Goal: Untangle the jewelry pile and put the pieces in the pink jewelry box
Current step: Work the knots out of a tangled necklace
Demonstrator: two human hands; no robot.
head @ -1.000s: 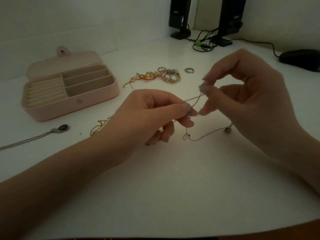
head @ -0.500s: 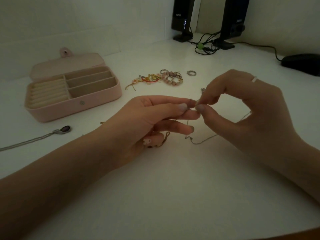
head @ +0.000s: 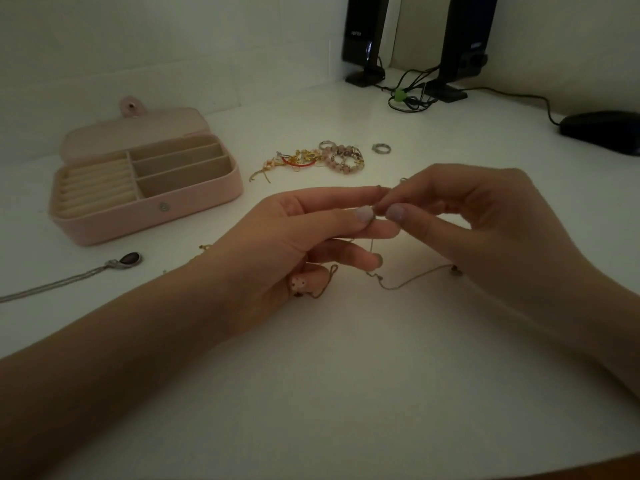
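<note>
Head view: the left hand (head: 294,237) and right hand (head: 485,230) have closed together since a second ago, fingertips pinching one knot of the thin chain (head: 405,284); its slack trails below them, untangling unfinished, well apart from the pink jewelry box (head: 152,220).

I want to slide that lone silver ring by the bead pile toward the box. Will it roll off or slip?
The ring seems to lie flat on the desk, so a push probably slides it rather than rolls it. The desk looks smooth, so it may skid. Being small and thin, it is likely light and fiddly to pinch.
</note>
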